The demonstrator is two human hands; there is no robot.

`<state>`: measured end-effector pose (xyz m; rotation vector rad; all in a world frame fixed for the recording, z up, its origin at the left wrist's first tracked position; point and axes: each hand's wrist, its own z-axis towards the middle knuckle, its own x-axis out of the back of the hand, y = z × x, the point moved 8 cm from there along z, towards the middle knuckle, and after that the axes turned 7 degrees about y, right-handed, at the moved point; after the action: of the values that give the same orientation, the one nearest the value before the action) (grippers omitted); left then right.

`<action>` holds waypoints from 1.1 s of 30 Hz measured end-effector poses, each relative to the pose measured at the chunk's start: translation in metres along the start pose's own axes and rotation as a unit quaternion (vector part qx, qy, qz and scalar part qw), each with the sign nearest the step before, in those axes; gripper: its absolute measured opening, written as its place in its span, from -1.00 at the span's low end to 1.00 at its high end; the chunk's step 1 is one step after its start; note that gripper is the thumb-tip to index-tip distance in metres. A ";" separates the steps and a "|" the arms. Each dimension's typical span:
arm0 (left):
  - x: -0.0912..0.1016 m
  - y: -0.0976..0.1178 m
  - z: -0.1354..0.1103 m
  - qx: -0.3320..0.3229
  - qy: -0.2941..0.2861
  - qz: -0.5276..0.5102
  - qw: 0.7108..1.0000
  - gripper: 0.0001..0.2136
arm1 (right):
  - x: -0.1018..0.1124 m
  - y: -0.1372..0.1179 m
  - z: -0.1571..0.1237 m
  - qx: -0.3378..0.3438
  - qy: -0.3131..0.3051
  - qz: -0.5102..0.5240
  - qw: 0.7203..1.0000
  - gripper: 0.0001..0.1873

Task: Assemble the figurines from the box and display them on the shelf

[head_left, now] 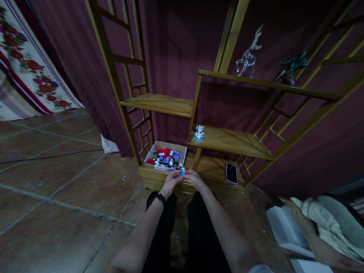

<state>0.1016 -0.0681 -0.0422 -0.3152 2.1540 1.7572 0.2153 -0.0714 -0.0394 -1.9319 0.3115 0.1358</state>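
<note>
A small blue-and-white figurine point(182, 172) is pinched between my two hands, just in front of the shelf unit's bottom board. My left hand point(171, 179), with a dark band on its wrist, grips it from the left. Fingers of my right hand point(193, 178) close on it from the other side. Right behind my left hand stands an open box point(150, 153) filled with red, purple, white and dark little figures. Two similar blue-and-white figurines point(199, 135) stand one behind the other at the left end of the middle shelf point(230, 141).
A phone point(231, 173) lies on the bottom board to the right. A clear deer ornament point(248, 57) and a dark green ornament point(292, 68) stand on the upper right shelf. Another shelf point(162, 103) juts out above the box. White boxes point(288, 227) sit on the floor at right.
</note>
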 end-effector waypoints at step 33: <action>0.001 -0.008 0.003 0.034 0.016 -0.046 0.998 -0.72 | 0.018 0.002 0.008 -0.014 0.057 -0.054 0.997 -0.86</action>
<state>0.1039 -0.0673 -0.0508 -0.4224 2.1798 1.6355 0.2320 -0.0673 -0.0485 -1.9839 0.2816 -0.0400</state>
